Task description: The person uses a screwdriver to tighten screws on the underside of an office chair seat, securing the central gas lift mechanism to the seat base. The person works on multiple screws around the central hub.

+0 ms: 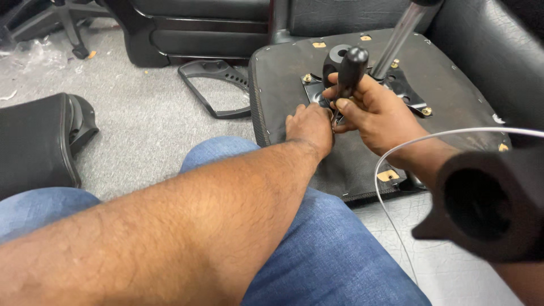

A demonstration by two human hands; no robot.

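Grey carpet floor below; my right hand [377, 116] wraps tight around the black-handled screwdriver [348, 73], my left hand [309, 127] curls shut on the black metal seat plate [405, 90].

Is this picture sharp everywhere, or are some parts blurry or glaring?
Head view: the hands and the screwdriver handle are sharp; the black object nearest the lens at lower right is soft and out of focus; the metal column carries a bright highlight; lighting is even, with soft shadows.

An office or furniture-assembly room: grey carpet [141, 119] strewn with plastic scraps, a loose black chair armrest [218, 88], an upturned office chair seat [453, 85] with its metal mounting plate, a wheeled chair base [62, 22], and black leather seating [198, 28].
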